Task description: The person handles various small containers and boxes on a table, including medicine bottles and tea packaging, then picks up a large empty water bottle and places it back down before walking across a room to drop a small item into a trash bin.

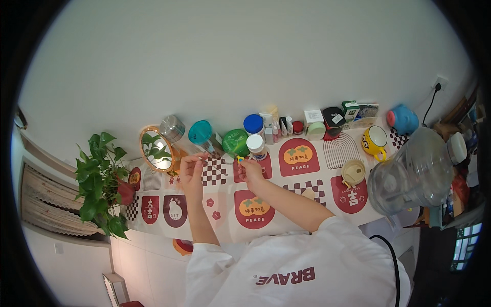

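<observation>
Over the patterned tabletop, my left hand (191, 172) is raised with thumb and fingertips pinched on a thin strand, too fine to identify. To its right, my right hand (250, 172) grips a small yellow and blue piece (240, 159) between thumb and fingers. A thin cord-like line seems to run between the two hands. Just behind my right hand stand a white-capped bottle (256, 143), a green-lidded container (235, 142) and a jar with a blue lid (253, 123). A clear jar with a teal lid (200, 132) stands behind my left hand.
A round mirror (156, 149), a metal-lidded jar (172, 128) and a leafy potted plant (98, 184) are at the left. Small cosmetics line the wall. A yellow mug (374, 141), a beige cup (353, 172), a blue figurine (403, 119) and a large clear plastic bottle (414, 176) stand at the right.
</observation>
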`<state>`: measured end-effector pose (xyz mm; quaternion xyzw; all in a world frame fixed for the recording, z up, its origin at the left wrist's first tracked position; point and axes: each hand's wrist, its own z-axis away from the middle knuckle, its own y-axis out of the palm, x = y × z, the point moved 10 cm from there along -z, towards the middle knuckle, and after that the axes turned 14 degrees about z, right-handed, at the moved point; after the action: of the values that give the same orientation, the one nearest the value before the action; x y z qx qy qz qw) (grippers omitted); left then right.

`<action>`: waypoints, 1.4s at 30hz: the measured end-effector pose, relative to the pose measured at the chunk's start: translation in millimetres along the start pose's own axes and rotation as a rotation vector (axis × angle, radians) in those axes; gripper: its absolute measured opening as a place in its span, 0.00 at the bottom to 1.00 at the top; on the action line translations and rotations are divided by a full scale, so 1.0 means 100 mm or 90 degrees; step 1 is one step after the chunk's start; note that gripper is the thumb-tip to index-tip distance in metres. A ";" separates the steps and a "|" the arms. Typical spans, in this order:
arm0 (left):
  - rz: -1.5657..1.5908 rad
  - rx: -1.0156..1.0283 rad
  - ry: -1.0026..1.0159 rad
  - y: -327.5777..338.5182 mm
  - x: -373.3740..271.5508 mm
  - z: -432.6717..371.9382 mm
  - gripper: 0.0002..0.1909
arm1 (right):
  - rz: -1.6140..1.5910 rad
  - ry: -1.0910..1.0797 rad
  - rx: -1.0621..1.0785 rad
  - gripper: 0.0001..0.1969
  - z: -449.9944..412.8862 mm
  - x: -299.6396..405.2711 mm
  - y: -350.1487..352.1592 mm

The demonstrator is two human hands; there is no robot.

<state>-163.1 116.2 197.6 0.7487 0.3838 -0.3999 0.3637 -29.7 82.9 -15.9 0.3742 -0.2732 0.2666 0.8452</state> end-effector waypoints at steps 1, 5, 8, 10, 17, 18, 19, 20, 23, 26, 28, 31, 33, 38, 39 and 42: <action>0.003 0.000 0.004 -0.01 -0.02 -0.01 0.03 | 0.000 -0.002 0.004 0.05 -0.03 0.00 0.06; 0.005 0.020 0.003 0.03 0.03 0.03 0.04 | -0.034 -0.044 -0.038 0.08 -0.13 0.05 0.18; 0.005 0.022 -0.018 0.04 0.11 0.07 0.04 | -0.070 -0.053 -0.072 0.10 -0.23 0.04 0.21; 0.024 0.020 -0.024 0.00 0.16 0.10 0.04 | -0.119 -0.061 -0.078 0.15 -0.20 0.05 0.28; 0.031 0.032 -0.018 0.07 0.19 0.07 0.04 | -0.114 -0.131 0.006 0.24 -0.10 0.29 0.34; 0.016 0.029 -0.021 0.07 0.18 0.04 0.04 | -0.106 -0.129 -0.001 0.25 -0.05 0.30 0.33; 0.001 0.026 -0.023 0.07 0.18 0.01 0.04 | -0.098 -0.128 -0.008 0.25 0.00 0.32 0.32; 0.000 0.027 -0.023 0.08 0.18 -0.03 0.04 | -0.099 -0.128 -0.009 0.25 0.02 0.32 0.30; 0.014 0.045 0.003 0.19 0.15 -0.20 0.04 | -0.042 -0.115 -0.001 0.22 0.04 0.23 0.17; -0.024 0.053 0.031 0.32 0.07 -0.42 0.03 | 0.037 -0.123 0.024 0.14 -0.08 0.06 0.00; 0.000 0.021 0.025 0.28 0.07 -0.56 0.03 | 0.229 -0.192 0.014 0.07 -0.11 0.04 -0.09; 0.059 -0.028 0.025 0.28 0.10 -0.76 0.04 | 0.524 -0.436 0.005 0.04 0.00 0.26 -0.06; 0.129 -0.074 -0.020 0.26 0.19 -0.86 0.05 | 0.629 -0.540 -0.008 0.04 0.09 0.38 -0.07; 0.101 -0.044 -0.025 0.39 0.29 -1.10 0.06 | 0.800 -0.680 0.004 0.03 0.30 0.54 -0.01; 0.088 -0.023 -0.030 0.44 0.34 -1.14 0.05 | 0.793 -0.673 0.020 0.03 0.30 0.54 -0.02; 0.054 -0.012 -0.032 0.47 0.44 -1.22 0.05 | 0.779 -0.669 0.042 0.03 0.34 0.53 -0.04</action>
<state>-66.6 211.6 220.2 0.7507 0.3459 -0.3990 0.3969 1.5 67.4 36.6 0.2596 -0.7832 0.4795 0.2989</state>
